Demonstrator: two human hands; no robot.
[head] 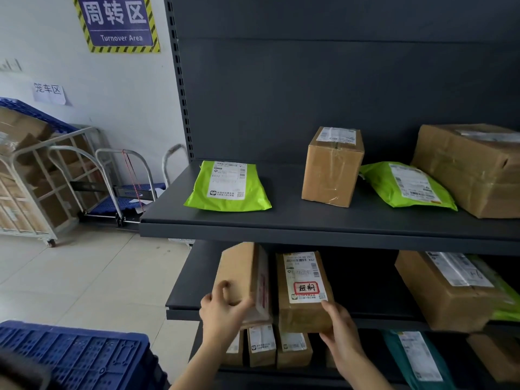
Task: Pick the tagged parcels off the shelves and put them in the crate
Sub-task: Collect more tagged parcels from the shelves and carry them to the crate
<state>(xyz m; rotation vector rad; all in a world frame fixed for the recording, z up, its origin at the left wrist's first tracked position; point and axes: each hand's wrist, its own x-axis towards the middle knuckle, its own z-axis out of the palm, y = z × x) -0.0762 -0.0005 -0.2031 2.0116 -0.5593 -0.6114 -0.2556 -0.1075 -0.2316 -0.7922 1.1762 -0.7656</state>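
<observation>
Gripping one cardboard parcel in each hand, low in the centre of the frame, at the front of the middle shelf (pixel 185 302).

My left hand (pixel 225 313) curls round the lower near corner of a plain box (pixel 239 271), thumb on its side face, and the box stands tilted. My right hand (pixel 342 330) holds the lower right corner of the tagged parcel (pixel 301 316) just beside it. That parcel's white label carries a red-bordered tag (pixel 306 287). The tagged parcel's near end reaches past the shelf's front edge. My blue crate (pixel 84 353) is at the lower left of the frame, apart from the shelving. On the top shelf (pixel 309 220), across the middle of the frame, lie a green mailer (pixel 228 190) and a small brown box (pixel 332 167), well apart from each other.
</observation>
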